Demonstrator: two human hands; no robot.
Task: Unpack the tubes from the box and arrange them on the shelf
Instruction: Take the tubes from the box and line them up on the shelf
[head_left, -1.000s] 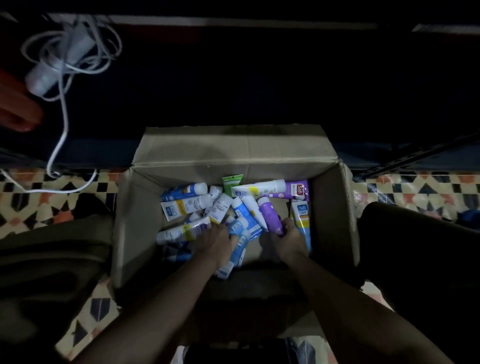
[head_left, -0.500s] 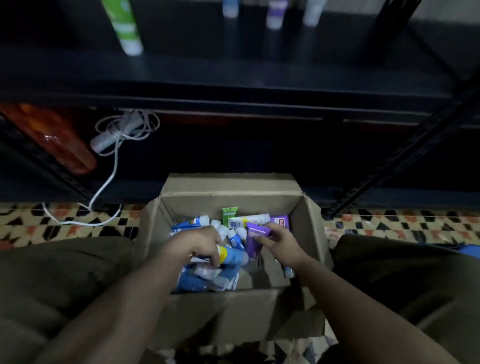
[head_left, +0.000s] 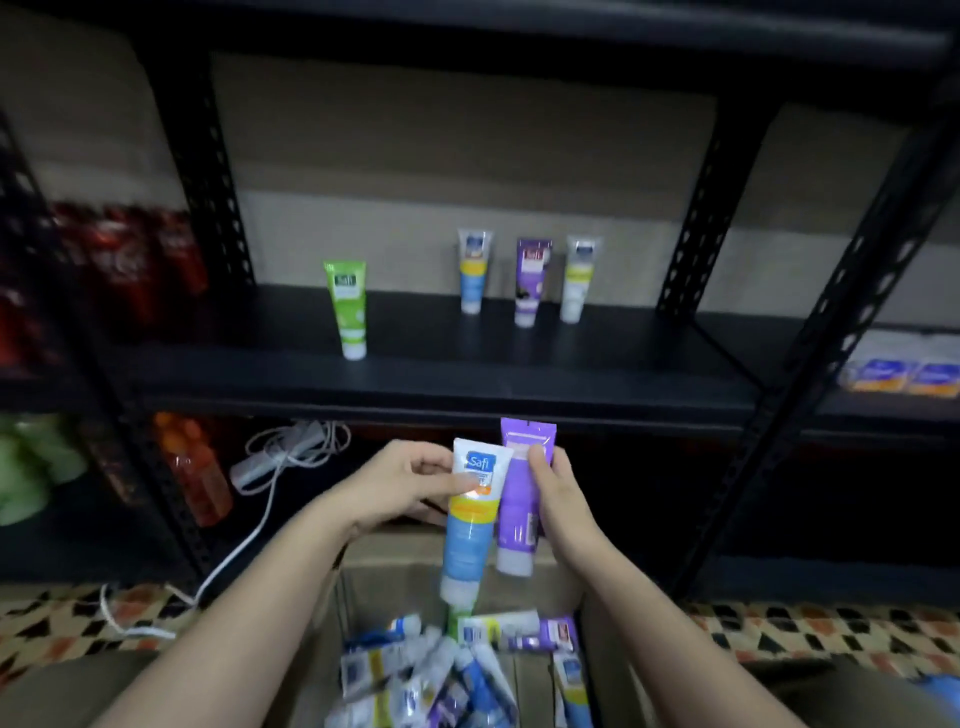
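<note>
Hands grip tubes: left hand (head_left: 400, 486) blue tube (head_left: 467, 525), right hand (head_left: 558, 499) purple tube (head_left: 519, 499), below shelf (head_left: 441, 374).

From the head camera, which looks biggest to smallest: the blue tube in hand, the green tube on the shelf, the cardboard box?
1. cardboard box, partly cropped
2. blue tube in the left hand
3. green tube

The blue tube is nearer, so true sizes may match.

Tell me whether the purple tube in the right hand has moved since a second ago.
Yes. The purple tube, gripped by the right hand, went up out of the box and now hangs above it, below the shelf.
</note>
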